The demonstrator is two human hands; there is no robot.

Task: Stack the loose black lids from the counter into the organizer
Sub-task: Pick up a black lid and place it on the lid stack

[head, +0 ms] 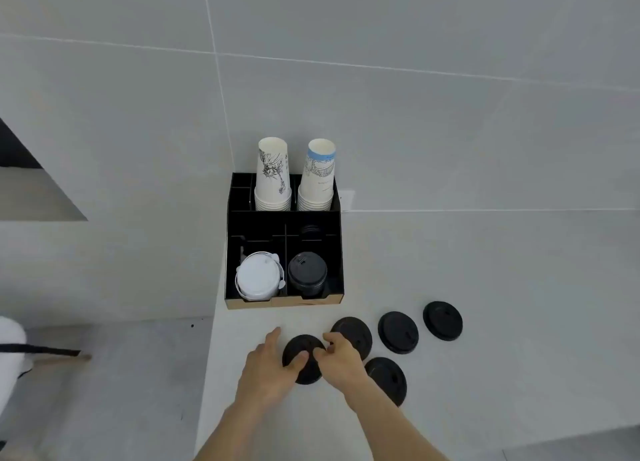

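Observation:
Several loose black lids lie on the pale counter (485,374) in front of a black organizer (231,252). My left hand (268,367) and my right hand (337,358) both rest on the nearest lid (302,349), fingers curled around its left and right edges. Partly under my right hand is another lid (356,332). One lid (389,379) lies beside my right wrist. Further right sit two lids (398,332) (442,320). The organizer's front right compartment holds a stack of black lids (307,273).
White lids (258,276) fill the organizer's front left compartment. Two stacks of paper cups (273,180) (318,180) stand in its back row against the tiled wall. The counter edge drops off on the left to a grey floor (104,391).

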